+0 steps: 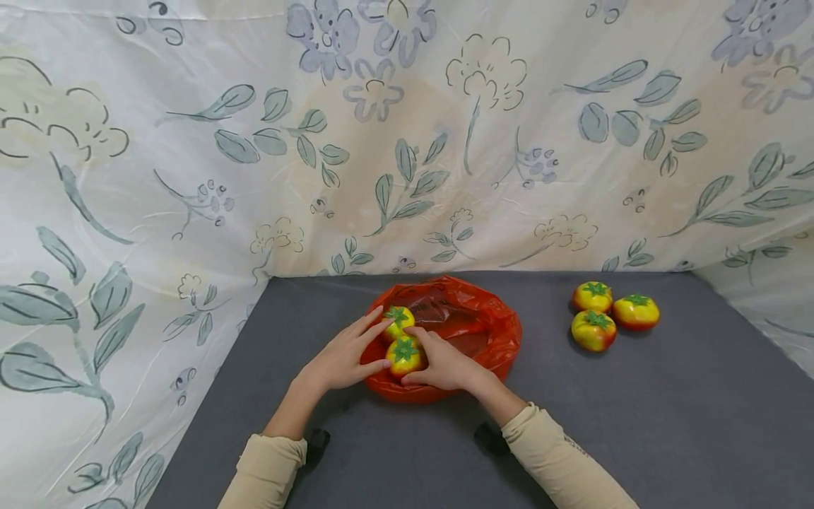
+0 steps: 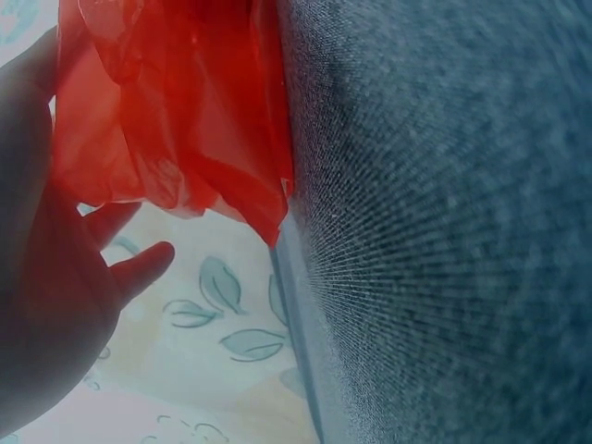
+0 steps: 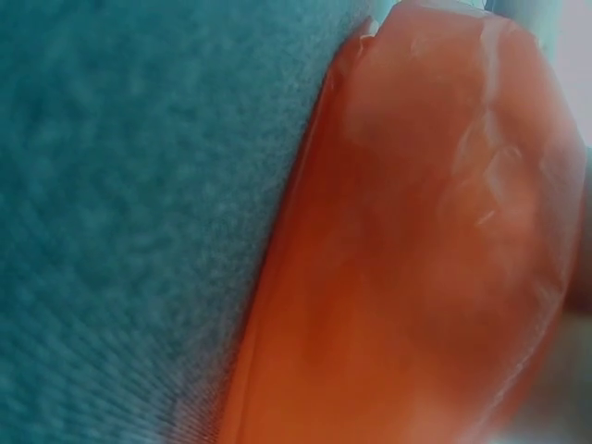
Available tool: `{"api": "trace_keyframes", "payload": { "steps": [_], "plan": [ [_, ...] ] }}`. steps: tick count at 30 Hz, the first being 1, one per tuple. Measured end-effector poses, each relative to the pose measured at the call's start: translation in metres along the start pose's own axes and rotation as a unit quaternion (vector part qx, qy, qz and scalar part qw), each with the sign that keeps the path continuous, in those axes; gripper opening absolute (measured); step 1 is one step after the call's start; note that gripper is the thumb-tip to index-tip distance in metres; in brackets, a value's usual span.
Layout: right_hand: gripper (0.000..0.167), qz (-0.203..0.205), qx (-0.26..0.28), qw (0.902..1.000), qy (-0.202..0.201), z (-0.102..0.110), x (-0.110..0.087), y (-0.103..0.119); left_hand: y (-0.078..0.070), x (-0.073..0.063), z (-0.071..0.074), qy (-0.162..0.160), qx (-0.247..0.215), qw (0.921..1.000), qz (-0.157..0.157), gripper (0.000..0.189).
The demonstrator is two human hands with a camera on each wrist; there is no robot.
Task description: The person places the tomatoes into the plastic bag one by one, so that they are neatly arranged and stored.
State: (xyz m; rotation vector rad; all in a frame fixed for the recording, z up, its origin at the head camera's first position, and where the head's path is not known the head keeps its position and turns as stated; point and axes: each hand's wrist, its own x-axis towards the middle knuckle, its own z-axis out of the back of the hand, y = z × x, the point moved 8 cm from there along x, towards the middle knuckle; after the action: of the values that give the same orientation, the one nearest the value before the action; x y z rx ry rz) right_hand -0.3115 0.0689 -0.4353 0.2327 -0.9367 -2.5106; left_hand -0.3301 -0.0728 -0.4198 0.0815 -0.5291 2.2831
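A red plastic bag [image 1: 502, 322] lies with its mouth rolled wide on the grey table. Inside its left part sit two yellow-red persimmons with green leafy tops: a front persimmon [image 1: 404, 355] and a rear persimmon [image 1: 398, 322]. My right hand [image 1: 445, 364] holds the front one between curled fingers and thumb. At the bag's left rim is my left hand [image 1: 343, 357], its fingers spread and reaching toward both fruits; thumb and fingertips come close to them. In the left wrist view, the left hand [image 2: 55, 305] is beside the bag's red wall [image 2: 194, 111]. The right wrist view shows mostly bag [image 3: 398, 250].
Three more persimmons stand together at the right: one at the back [image 1: 592, 295], one in front [image 1: 593, 331] and one at the right [image 1: 636, 312]. A flowered cloth [image 1: 407, 184] hangs behind and along the sides of the grey table [image 1: 407, 452].
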Motion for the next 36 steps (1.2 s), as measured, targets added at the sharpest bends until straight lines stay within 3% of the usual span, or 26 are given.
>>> {"api": "trace_keyframes", "payload": {
  "steps": [9, 22, 36],
  "plan": [
    [0.081, -0.01, -0.002, 0.9996, -0.026, 0.006, -0.0012, -0.0035, -0.0007, 0.0007, 0.0, 0.004, 0.004, 1.0, 0.007, 0.072],
    [0.081, 0.028, 0.005, 0.9995, -0.01, 0.0046, 0.0006, 0.0024, -0.0004, 0.0, 0.0015, 0.004, 0.008, 0.9999, 0.009, 0.071],
    [0.081, 0.025, -0.003, 0.9997, -0.008, 0.0094, -0.0006, 0.0011, 0.0033, 0.0001, 0.0002, 0.001, 0.005, 0.9999, 0.009, 0.071]
  ]
}}
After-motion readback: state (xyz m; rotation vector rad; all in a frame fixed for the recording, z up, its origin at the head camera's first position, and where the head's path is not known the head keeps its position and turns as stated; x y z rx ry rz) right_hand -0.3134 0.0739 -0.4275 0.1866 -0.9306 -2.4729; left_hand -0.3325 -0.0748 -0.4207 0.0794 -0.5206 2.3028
